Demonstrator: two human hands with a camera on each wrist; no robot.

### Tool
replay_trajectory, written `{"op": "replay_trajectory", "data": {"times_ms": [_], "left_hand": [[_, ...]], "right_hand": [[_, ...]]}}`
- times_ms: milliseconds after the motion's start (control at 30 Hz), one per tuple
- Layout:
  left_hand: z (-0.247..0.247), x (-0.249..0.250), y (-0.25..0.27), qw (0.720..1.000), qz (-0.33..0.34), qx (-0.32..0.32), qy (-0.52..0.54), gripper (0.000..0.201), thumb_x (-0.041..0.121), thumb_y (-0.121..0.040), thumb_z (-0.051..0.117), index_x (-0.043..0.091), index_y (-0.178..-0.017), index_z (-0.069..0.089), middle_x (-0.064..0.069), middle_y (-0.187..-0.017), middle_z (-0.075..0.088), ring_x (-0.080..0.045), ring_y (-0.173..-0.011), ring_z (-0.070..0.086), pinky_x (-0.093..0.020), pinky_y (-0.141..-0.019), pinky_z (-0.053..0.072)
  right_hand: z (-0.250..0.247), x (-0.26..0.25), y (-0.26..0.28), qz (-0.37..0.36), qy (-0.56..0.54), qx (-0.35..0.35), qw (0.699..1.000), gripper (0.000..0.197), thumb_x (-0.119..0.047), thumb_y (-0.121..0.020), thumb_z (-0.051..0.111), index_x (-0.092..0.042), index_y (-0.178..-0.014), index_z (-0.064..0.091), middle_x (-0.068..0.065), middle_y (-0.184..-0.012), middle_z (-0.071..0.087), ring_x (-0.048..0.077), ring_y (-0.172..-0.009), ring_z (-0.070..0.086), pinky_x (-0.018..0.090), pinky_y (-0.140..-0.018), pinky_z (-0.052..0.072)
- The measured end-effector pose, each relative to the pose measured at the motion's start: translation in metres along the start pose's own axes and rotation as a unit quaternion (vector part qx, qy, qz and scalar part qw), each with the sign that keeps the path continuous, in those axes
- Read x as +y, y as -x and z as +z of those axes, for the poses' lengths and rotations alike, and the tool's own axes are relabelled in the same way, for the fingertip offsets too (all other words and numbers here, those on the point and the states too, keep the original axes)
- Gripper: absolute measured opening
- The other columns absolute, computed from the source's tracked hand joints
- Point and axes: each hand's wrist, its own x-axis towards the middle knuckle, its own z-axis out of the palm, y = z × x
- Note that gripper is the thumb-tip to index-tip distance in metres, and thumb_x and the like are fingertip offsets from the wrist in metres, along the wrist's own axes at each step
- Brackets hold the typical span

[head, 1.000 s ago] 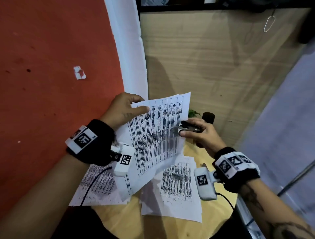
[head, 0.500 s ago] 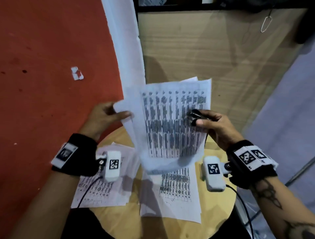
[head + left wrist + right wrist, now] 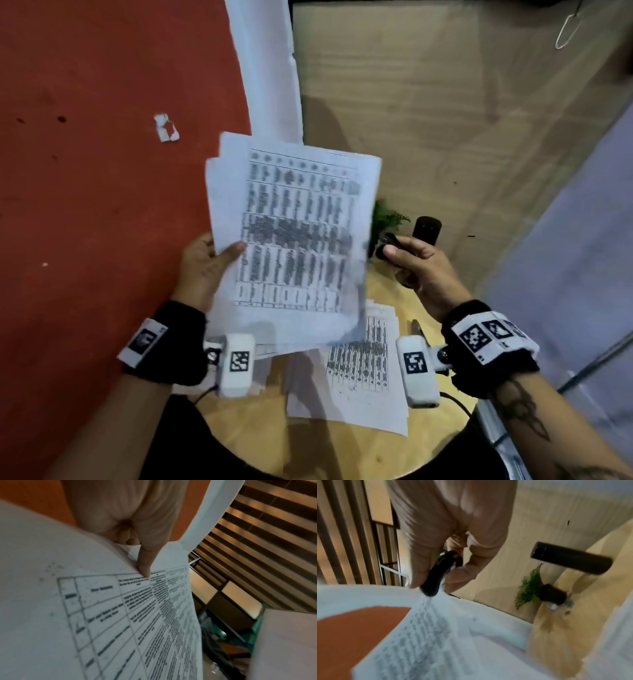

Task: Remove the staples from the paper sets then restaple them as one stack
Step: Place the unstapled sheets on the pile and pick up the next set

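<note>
A set of printed table sheets [image 3: 294,236] is held upright above the round wooden table [image 3: 342,448]. My left hand [image 3: 209,267] pinches its left edge, thumb on the front; the left wrist view shows that thumb [image 3: 145,566] pressing the paper set [image 3: 102,615]. My right hand [image 3: 411,263] grips a black staple remover [image 3: 388,245] just off the sheets' right edge. In the right wrist view the staple remover [image 3: 438,574] sits between thumb and fingers, its tip at the paper [image 3: 426,628]. More printed sheets [image 3: 363,373] lie flat on the table.
A black cylinder [image 3: 426,230] and a small green plant [image 3: 387,219] stand at the table's far edge. A thin dark object [image 3: 418,329] lies on the table right of the flat sheets. Red floor [image 3: 85,205] lies to the left, wooden panelling [image 3: 428,102] behind.
The held sheets swung from tilted to upright and shifted left. My right hand with the staple remover came off the paper's front and now sits just beyond its right edge.
</note>
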Motion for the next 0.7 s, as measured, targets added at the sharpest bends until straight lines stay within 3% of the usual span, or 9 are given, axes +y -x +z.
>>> {"op": "replay_trajectory", "data": {"times_ms": [100,233,333,400,433,467,533,633,700], "left_hand": [[-0.045,-0.019,-0.019,0.996,-0.024,0.060,-0.066,0.016,-0.008,-0.089,0.055,0.006,-0.096,0.061,0.021,-0.067,0.069,0.010,-0.057,0.060,-0.005,-0.059,0.046],[-0.075,-0.044,-0.025,0.979,-0.085,0.091,-0.158,0.036,0.000,-0.093,0.053,-0.011,-0.127,0.047,-0.011,-0.118,0.055,-0.009,-0.086,0.055,-0.015,-0.065,0.042],[-0.090,-0.078,-0.032,0.960,-0.148,0.066,-0.228,0.039,-0.002,-0.092,0.053,-0.012,-0.129,0.044,-0.012,-0.113,0.061,-0.006,-0.095,0.064,-0.011,-0.061,0.040],[-0.101,-0.115,-0.043,0.944,-0.180,0.057,-0.271,0.025,-0.009,-0.090,0.053,-0.014,-0.114,0.053,0.010,-0.085,0.072,0.002,-0.083,0.066,-0.015,-0.067,0.043],[-0.104,-0.132,-0.048,0.934,-0.200,0.058,-0.291,0.021,-0.010,-0.090,0.053,-0.013,-0.110,0.054,0.007,-0.088,0.074,0.001,-0.082,0.065,-0.024,-0.076,0.043],[-0.106,-0.146,-0.053,0.923,-0.224,0.055,-0.308,0.026,-0.009,-0.090,0.052,-0.013,-0.116,0.051,-0.008,-0.108,0.071,-0.010,-0.094,0.062,-0.030,-0.083,0.040],[-0.107,-0.168,-0.062,0.896,-0.257,0.035,-0.360,0.041,-0.005,-0.091,0.054,-0.012,-0.130,0.044,-0.027,-0.135,0.048,-0.028,-0.113,0.051,-0.038,-0.090,0.037],[-0.118,-0.201,-0.078,0.842,-0.309,-0.006,-0.442,0.053,0.006,-0.092,0.058,-0.007,-0.138,0.037,-0.026,-0.145,0.038,-0.039,-0.129,0.042,-0.042,-0.103,0.034],[-0.127,-0.223,-0.091,0.820,-0.341,-0.010,-0.459,0.057,0.012,-0.092,0.060,-0.006,-0.140,0.035,-0.024,-0.146,0.037,-0.041,-0.129,0.041,-0.042,-0.103,0.035]], "right_hand": [[-0.018,0.042,-0.006,0.076,0.070,0.045,0.994,0.024,-0.034,-0.085,0.060,-0.018,-0.102,0.055,-0.004,-0.093,0.064,0.006,-0.076,0.059,0.018,-0.057,0.044],[-0.040,0.121,-0.001,0.208,0.140,0.059,0.966,0.028,-0.037,-0.095,0.046,-0.013,-0.108,0.056,0.003,-0.102,0.059,0.013,-0.086,0.055,0.025,-0.066,0.040],[-0.047,0.177,0.006,0.293,0.148,0.044,0.944,0.018,-0.030,-0.097,0.045,-0.017,-0.097,0.057,0.004,-0.099,0.052,0.015,-0.082,0.047,0.026,-0.066,0.033],[-0.049,0.210,0.006,0.340,0.170,0.041,0.924,0.021,-0.026,-0.096,0.047,-0.010,-0.103,0.058,0.007,-0.099,0.052,0.013,-0.072,0.044,0.025,-0.064,0.032],[-0.049,0.226,0.004,0.353,0.180,0.050,0.917,0.023,-0.023,-0.096,0.048,-0.006,-0.107,0.058,0.009,-0.099,0.052,0.014,-0.069,0.043,0.025,-0.062,0.032],[-0.048,0.238,0.004,0.359,0.189,0.061,0.912,0.022,-0.021,-0.095,0.049,-0.005,-0.108,0.057,0.009,-0.099,0.050,0.016,-0.070,0.044,0.025,-0.062,0.033],[-0.047,0.258,0.002,0.369,0.191,0.088,0.905,0.011,-0.018,-0.092,0.051,-0.008,-0.099,0.052,0.010,-0.092,0.050,0.021,-0.075,0.046,0.026,-0.062,0.037],[-0.047,0.278,0.005,0.344,0.198,0.099,0.913,0.024,-0.020,-0.081,0.058,-0.009,-0.062,0.047,0.004,-0.054,0.045,0.017,-0.061,0.037,0.027,-0.054,0.028],[-0.050,0.289,0.006,0.326,0.217,0.103,0.914,0.029,-0.017,-0.082,0.057,-0.012,-0.057,0.042,0.005,-0.056,0.041,0.017,-0.061,0.035,0.029,-0.055,0.028]]}}
